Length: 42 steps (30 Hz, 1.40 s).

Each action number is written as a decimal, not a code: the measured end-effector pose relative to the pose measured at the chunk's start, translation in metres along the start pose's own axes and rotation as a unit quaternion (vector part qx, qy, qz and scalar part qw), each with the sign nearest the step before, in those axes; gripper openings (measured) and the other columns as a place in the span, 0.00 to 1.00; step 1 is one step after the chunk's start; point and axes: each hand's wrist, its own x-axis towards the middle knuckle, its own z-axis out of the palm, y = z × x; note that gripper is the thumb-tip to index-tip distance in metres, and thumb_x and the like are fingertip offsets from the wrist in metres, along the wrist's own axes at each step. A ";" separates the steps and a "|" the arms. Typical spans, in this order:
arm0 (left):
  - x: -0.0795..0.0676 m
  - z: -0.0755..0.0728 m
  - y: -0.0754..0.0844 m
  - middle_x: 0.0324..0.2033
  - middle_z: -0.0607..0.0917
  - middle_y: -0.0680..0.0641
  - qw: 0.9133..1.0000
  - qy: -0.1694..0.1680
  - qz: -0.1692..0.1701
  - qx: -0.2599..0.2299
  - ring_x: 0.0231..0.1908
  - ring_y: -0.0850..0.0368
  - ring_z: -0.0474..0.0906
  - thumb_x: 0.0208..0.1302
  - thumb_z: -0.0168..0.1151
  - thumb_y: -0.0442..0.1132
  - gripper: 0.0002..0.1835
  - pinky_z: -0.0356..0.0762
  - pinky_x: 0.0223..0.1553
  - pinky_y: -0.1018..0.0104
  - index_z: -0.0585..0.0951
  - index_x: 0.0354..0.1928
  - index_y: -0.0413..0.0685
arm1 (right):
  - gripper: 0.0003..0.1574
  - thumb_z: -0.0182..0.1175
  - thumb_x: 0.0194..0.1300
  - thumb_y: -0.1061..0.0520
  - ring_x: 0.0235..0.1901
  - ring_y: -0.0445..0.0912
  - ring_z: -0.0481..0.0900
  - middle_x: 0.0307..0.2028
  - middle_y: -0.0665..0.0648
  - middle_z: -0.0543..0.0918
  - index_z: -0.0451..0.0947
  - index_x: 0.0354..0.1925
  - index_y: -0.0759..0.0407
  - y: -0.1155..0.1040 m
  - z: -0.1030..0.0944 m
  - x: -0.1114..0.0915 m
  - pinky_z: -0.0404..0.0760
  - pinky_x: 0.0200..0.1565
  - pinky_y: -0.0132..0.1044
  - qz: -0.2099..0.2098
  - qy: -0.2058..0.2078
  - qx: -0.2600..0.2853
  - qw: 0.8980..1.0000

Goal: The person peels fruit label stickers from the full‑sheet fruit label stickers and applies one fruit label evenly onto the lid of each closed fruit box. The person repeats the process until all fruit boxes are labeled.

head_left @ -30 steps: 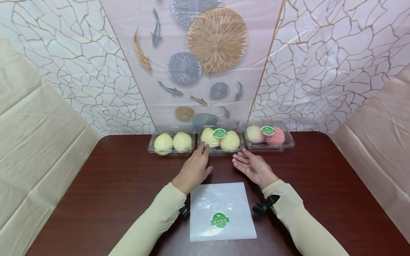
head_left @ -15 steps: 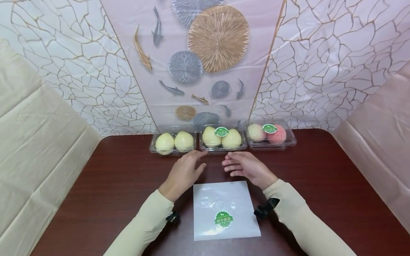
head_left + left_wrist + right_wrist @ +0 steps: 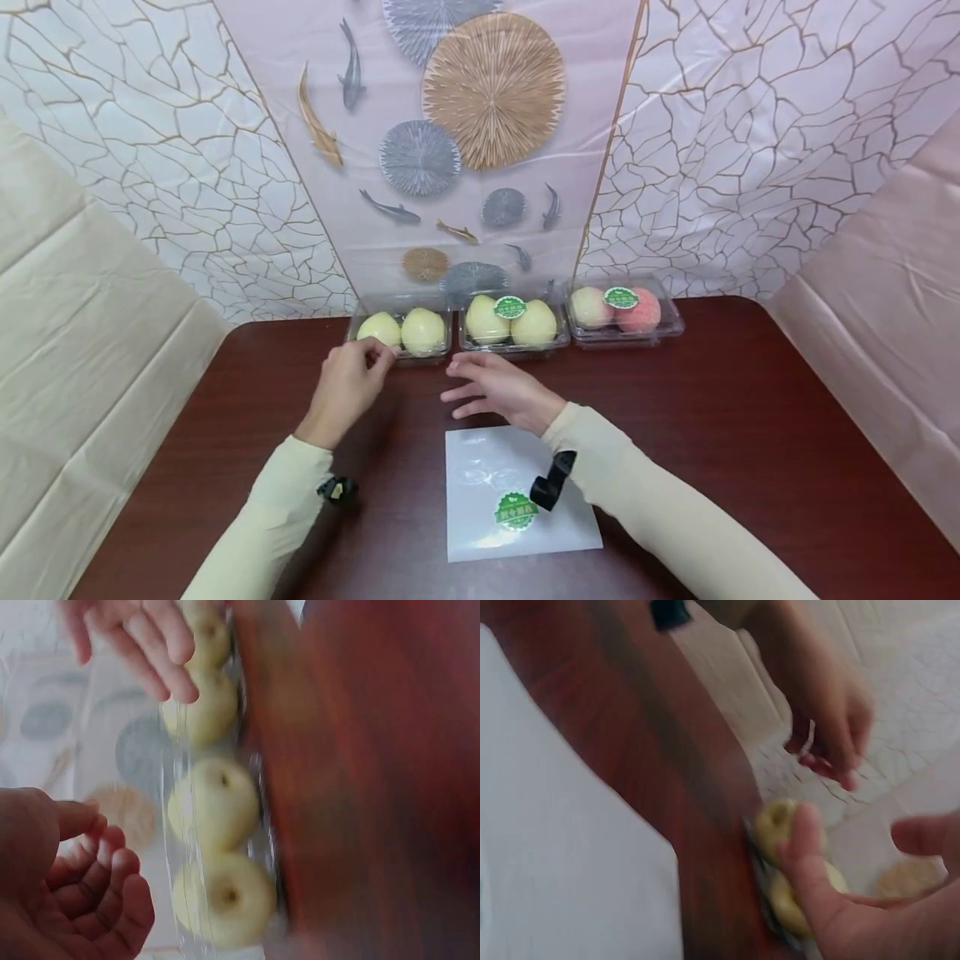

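Observation:
My left hand (image 3: 341,387) is at the front of the leftmost clear plastic box (image 3: 437,357), its fingertips overlapping the box's corner in the head view. Two pale yellow-green fruits (image 3: 229,892) with dimpled tops sit in that box. In the left wrist view, the left thumb meets the curled index finger, and nothing shows between them. My right hand (image 3: 498,387) hovers with spread fingers in front of the middle clear box (image 3: 555,343). Below it lies a white sheet (image 3: 472,462) bearing a round green label (image 3: 516,511), partly overlapped by the right wrist's camera.
Similar yellow-green fruits fill the middle box, which carries a green label (image 3: 510,307). The right-hand box (image 3: 671,327) has one pale and one pink fruit (image 3: 639,312) under another green label (image 3: 621,297). A patterned backdrop (image 3: 675,183) rises behind the brown table (image 3: 720,433).
My left hand has left the middle box and moved left to the leftmost box, its fingers curling in. My right hand has shifted left too, over the sheet's far edge.

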 end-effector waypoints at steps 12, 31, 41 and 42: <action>0.025 -0.019 -0.048 0.49 0.86 0.36 0.982 0.017 -0.180 -0.061 0.44 0.40 0.83 0.81 0.47 0.45 0.20 0.77 0.48 0.44 0.82 0.58 0.39 | 0.29 0.46 0.85 0.57 0.61 0.61 0.83 0.71 0.74 0.68 0.60 0.75 0.70 0.006 0.047 0.047 0.88 0.47 0.39 0.012 0.138 0.193 0.971; 0.018 -0.018 -0.077 0.42 0.82 0.47 0.932 -0.085 -0.266 -0.231 0.38 0.56 0.77 0.79 0.53 0.38 0.20 0.81 0.38 0.67 0.81 0.62 0.31 | 0.22 0.50 0.82 0.61 0.36 0.48 0.90 0.60 0.70 0.79 0.72 0.66 0.71 0.017 0.054 0.052 0.83 0.26 0.30 0.001 0.205 0.184 0.961; -0.009 -0.028 -0.063 0.50 0.81 0.43 0.893 -0.091 -0.295 -0.329 0.39 0.64 0.84 0.76 0.58 0.37 0.25 0.85 0.41 0.72 0.71 0.68 0.27 | 0.21 0.53 0.83 0.55 0.28 0.41 0.83 0.45 0.59 0.84 0.73 0.64 0.68 0.021 0.044 0.048 0.80 0.25 0.29 0.018 0.201 0.161 0.966; -0.011 -0.029 -0.062 0.50 0.81 0.43 0.889 -0.088 -0.295 -0.338 0.38 0.64 0.84 0.76 0.58 0.35 0.25 0.85 0.41 0.72 0.71 0.68 0.26 | 0.21 0.53 0.83 0.55 0.27 0.41 0.82 0.43 0.58 0.85 0.73 0.64 0.67 0.022 0.043 0.047 0.79 0.26 0.29 0.021 0.195 0.154 0.968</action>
